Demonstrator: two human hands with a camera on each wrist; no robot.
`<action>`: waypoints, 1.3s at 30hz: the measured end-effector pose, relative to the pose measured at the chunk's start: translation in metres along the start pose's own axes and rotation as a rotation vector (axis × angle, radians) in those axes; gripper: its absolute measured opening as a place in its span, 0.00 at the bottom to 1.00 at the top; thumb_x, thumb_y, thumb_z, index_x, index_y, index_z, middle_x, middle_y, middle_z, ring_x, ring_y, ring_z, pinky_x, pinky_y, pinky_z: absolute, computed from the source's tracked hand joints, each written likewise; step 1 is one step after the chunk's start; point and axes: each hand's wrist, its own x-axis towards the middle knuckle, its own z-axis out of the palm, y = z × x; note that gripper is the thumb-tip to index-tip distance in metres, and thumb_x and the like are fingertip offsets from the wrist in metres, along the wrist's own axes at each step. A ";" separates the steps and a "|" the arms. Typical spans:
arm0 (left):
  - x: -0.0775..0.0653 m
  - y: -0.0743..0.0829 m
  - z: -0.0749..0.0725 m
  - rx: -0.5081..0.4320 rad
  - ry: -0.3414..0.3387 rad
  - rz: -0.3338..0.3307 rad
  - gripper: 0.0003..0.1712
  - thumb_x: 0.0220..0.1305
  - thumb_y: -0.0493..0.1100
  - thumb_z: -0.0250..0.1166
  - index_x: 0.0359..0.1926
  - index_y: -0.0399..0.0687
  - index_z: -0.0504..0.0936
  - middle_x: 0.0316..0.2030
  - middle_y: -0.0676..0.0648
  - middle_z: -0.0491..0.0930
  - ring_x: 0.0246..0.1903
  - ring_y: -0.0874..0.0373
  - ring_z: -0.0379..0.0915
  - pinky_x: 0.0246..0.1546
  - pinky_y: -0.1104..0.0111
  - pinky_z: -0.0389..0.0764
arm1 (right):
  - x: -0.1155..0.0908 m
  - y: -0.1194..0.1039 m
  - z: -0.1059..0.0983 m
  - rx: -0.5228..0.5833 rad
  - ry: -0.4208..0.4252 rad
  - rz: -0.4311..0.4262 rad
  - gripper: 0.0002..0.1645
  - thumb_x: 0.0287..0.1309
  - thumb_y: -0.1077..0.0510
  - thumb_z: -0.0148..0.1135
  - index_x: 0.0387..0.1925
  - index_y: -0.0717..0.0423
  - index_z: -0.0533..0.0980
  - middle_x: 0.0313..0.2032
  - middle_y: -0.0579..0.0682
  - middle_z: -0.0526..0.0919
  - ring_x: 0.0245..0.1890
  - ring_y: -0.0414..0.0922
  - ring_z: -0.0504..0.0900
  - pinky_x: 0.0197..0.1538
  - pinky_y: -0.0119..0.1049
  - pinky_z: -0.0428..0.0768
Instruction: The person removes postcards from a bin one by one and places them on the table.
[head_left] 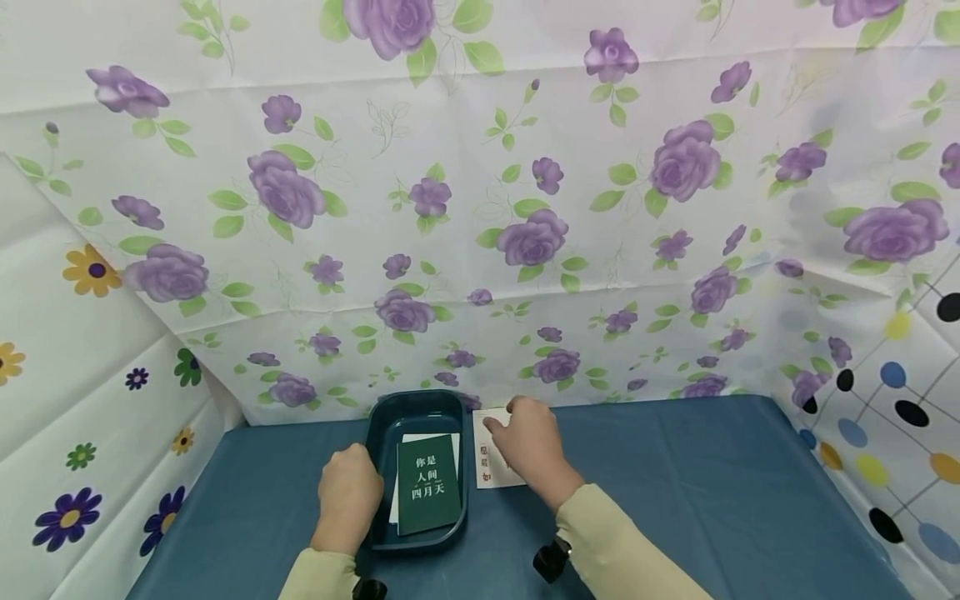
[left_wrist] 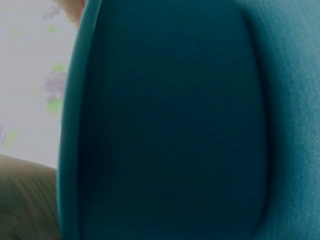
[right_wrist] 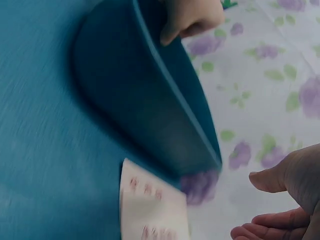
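A dark teal tray [head_left: 378, 417] stands on the table with a green booklet [head_left: 427, 500] in it. White paper or another booklet [head_left: 393, 492] shows from beneath the green one. My left hand [head_left: 348, 496] grips the tray's left rim; the right wrist view shows its curled fingers [right_wrist: 192, 20] there. Close against the tray's right side lies a cream booklet [head_left: 487, 454] with red characters. Over this booklet hovers my right hand [head_left: 531, 442], thumb and fingers apart and holding nothing in the right wrist view. In the left wrist view the tray wall [left_wrist: 170, 120] fills most of the picture.
A blue cloth [head_left: 675, 492] covers the table. Behind it hangs a white sheet with purple flowers [head_left: 532, 237]. Patterned sheets also close off the left side [head_left: 97, 400] and the right side [head_left: 892, 400].
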 end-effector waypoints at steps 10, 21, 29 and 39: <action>0.002 -0.001 0.003 0.006 0.023 0.009 0.04 0.52 0.33 0.61 0.23 0.38 0.75 0.16 0.43 0.71 0.15 0.51 0.71 0.13 0.60 0.70 | -0.014 -0.049 0.027 -0.090 -0.020 -0.160 0.25 0.52 0.44 0.65 0.38 0.61 0.76 0.26 0.49 0.74 0.23 0.41 0.75 0.26 0.33 0.73; 0.003 -0.006 -0.001 -0.073 -0.050 0.023 0.09 0.53 0.34 0.60 0.19 0.42 0.71 0.13 0.47 0.66 0.12 0.56 0.64 0.11 0.65 0.65 | -0.031 -0.069 0.066 -0.285 -0.165 -0.276 0.22 0.52 0.45 0.65 0.39 0.59 0.77 0.32 0.51 0.77 0.30 0.44 0.76 0.29 0.34 0.74; 0.011 -0.015 -0.014 -0.166 -0.131 -0.015 0.08 0.52 0.33 0.55 0.19 0.43 0.68 0.14 0.47 0.62 0.13 0.54 0.61 0.13 0.65 0.62 | -0.032 -0.075 0.083 -0.485 -0.197 -0.284 0.21 0.53 0.39 0.62 0.28 0.52 0.79 0.24 0.47 0.75 0.26 0.41 0.76 0.27 0.34 0.74; 0.021 -0.011 -0.011 -0.167 -0.173 -0.022 0.06 0.50 0.32 0.57 0.21 0.41 0.71 0.15 0.46 0.64 0.15 0.53 0.63 0.15 0.64 0.64 | -0.035 -0.076 0.104 -0.620 -0.279 -0.192 0.35 0.43 0.26 0.61 0.33 0.54 0.81 0.30 0.51 0.78 0.27 0.42 0.77 0.24 0.34 0.75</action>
